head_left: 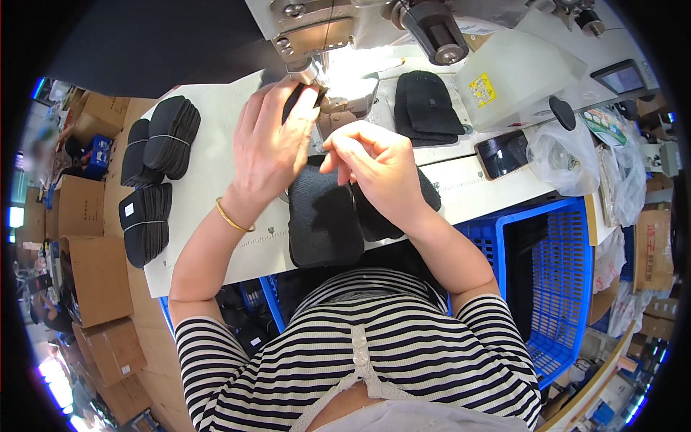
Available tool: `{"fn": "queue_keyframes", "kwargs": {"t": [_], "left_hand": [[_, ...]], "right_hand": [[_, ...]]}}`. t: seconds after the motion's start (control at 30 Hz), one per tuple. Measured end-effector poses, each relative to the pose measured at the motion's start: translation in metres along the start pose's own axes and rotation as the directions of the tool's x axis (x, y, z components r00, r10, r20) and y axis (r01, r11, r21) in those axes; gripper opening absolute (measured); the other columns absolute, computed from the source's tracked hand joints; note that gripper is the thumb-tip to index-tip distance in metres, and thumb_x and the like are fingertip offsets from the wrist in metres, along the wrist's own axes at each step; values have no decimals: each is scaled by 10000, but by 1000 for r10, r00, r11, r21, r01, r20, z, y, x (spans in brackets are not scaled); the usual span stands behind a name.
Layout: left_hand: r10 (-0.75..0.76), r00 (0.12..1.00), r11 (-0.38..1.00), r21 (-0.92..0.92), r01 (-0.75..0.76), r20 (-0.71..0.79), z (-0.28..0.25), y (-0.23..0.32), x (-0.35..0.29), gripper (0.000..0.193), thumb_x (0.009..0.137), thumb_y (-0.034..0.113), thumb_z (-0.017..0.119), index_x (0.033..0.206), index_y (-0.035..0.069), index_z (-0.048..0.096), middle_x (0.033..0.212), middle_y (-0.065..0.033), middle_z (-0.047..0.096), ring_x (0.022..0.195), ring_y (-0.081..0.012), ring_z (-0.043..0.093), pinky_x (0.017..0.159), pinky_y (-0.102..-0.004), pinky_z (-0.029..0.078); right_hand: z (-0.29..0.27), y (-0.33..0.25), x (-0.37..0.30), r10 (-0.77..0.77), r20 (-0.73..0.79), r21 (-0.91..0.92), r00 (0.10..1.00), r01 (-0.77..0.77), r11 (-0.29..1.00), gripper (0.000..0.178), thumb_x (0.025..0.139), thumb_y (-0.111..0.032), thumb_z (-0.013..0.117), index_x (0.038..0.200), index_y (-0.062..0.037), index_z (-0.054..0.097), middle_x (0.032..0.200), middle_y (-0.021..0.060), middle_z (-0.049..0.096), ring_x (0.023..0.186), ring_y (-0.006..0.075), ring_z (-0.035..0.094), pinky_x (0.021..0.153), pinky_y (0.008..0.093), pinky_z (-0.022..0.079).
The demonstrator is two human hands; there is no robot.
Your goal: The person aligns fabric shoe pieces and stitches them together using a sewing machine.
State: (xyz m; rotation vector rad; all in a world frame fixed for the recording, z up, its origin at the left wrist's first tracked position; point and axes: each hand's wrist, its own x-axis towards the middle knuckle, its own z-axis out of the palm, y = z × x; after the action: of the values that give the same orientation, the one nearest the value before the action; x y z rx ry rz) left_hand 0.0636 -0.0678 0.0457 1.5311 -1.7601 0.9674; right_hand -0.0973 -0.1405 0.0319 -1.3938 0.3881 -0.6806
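At the sewing machine (306, 39), my left hand (270, 140) is up by the needle area. Its fingers close on a black fabric piece (293, 103), most of which the hand hides. My right hand (374, 162) hovers just to the right, over the black pads, its fingers curled in and the tips pressed together. Whatever it may pinch is too small to make out. Below the hands, a rounded black fabric pad (325, 227) hangs slightly over the table's front edge. Another black pad (378, 219) lies beside it, partly under my right forearm.
Banded stacks of black pads (171, 137) stand on the table's left side. More black pads (428, 108) lie right of the needle. A phone (502, 154) and a clear plastic bag (565, 160) sit at the right. A blue crate (554, 281) stands below the table edge.
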Motion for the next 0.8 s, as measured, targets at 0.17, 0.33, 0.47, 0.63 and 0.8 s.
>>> {"fn": "queue_keyframes", "kwargs": {"t": [0.17,0.33,0.47,0.63,0.8], "left_hand": [[87,986,989,-132,-68,140,0,-49,-29,500,791,-31,593,1289,-28,555,1341,-194,552,1254,-382,528,1052,-436,452],[167,971,984,34,-175,172,-10,-68,-19,480,762,-26,608,1241,-45,578,1257,-190,612,1121,-343,619,931,-405,530],[315,944,948,13,-318,97,-47,-29,1,322,664,55,664,979,1,698,934,-98,685,728,-205,658,587,-278,506],[44,982,999,-6,-43,182,-46,19,17,236,704,72,671,932,18,698,845,-17,588,621,-137,544,495,-278,423],[33,982,999,24,-38,188,-46,32,14,225,691,59,683,913,21,695,850,-11,578,638,-130,539,500,-273,413]], "right_hand": [[-4,1,-1,21,79,6,997,-21,1000,189,995,-150,571,974,4,679,798,69,710,667,79,633,608,203,489],[8,0,1,-14,4,46,1000,14,999,161,951,-93,600,1028,24,680,809,63,713,672,69,616,611,225,493],[18,6,-1,-130,-74,60,989,134,989,217,955,-91,593,1124,25,665,766,28,680,651,61,589,600,226,485],[17,11,-5,-126,14,-6,992,126,992,212,960,-94,563,1123,-6,667,683,7,569,616,25,475,536,237,418],[13,8,-10,-158,-11,-78,987,156,985,183,960,-83,553,1062,15,668,661,-12,538,608,15,408,506,232,350]]}}
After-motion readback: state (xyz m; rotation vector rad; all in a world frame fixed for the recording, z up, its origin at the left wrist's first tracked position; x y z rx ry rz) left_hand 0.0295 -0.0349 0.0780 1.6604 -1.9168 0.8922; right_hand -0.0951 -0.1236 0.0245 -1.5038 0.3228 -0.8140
